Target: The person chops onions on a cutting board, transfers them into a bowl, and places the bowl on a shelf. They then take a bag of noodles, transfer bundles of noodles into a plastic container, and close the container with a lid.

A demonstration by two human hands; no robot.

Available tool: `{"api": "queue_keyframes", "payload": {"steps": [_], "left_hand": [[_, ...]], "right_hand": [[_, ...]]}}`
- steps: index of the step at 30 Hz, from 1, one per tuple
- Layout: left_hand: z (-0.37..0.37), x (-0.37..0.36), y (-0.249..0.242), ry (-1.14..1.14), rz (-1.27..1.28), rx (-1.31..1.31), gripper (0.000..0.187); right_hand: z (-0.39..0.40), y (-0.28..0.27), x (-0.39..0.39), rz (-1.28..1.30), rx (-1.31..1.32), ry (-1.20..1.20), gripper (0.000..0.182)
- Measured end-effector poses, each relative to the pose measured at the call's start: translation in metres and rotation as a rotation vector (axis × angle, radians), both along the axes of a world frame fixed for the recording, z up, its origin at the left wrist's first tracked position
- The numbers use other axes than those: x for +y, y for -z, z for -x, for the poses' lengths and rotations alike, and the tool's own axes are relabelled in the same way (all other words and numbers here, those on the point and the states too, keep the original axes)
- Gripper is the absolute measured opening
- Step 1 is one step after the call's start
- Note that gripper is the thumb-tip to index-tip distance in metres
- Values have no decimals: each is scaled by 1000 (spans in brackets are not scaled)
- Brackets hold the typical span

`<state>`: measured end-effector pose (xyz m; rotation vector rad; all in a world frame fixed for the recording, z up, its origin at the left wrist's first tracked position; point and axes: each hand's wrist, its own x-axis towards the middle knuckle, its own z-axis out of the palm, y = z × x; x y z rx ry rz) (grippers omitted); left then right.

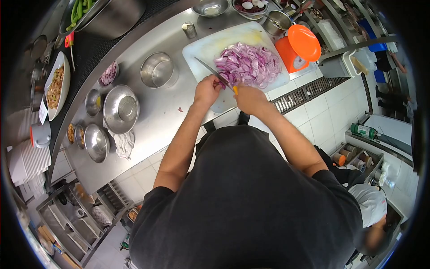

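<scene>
My right hand (251,99) is closed round the yellow handle of a kitchen knife (207,66), whose blade lies slantwise over the white cutting board (199,48), tip toward the far left. Beside the blade, my left hand (208,91) has its fingers bent together at a small piece of red onion (222,85), mostly hidden by fingers and knife. A broad heap of sliced red onion (248,63) covers the middle and right of the board, just beyond both hands.
An orange container (291,54) stands against the board's right side. Leftward on the steel counter (154,114) are a steel pot (157,71), a colander (121,109), a steel bowl (96,142) and a cloth (122,144). Another person (368,204) is behind at right.
</scene>
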<state>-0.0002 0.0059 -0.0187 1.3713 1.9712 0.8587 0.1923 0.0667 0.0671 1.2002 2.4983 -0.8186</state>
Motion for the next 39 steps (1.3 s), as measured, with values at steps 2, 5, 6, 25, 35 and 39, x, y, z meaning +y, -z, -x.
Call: {"api": "queue_keyframes", "payload": {"steps": [2, 5, 6, 25, 35, 39], "left_hand": [[-1, -1, -3, -3, -7, 5, 19], [0, -1, -7, 3, 9, 1, 18], [1, 0, -6, 3, 9, -1, 18], [2, -2, -4, -18, 30, -13, 20], [-2, -2, -7, 48, -14, 7, 22], [-4, -8, -16, 51, -63, 84, 19]], "right_hand": [[2, 6, -12, 61, -14, 76, 39], [14, 32, -13, 49, 35, 117, 38], [17, 29, -9, 50, 28, 96, 38], [10, -25, -8, 89, -54, 39, 36], [16, 27, 3, 17, 101, 73, 38], [0, 15, 2, 21, 157, 152, 38]]}}
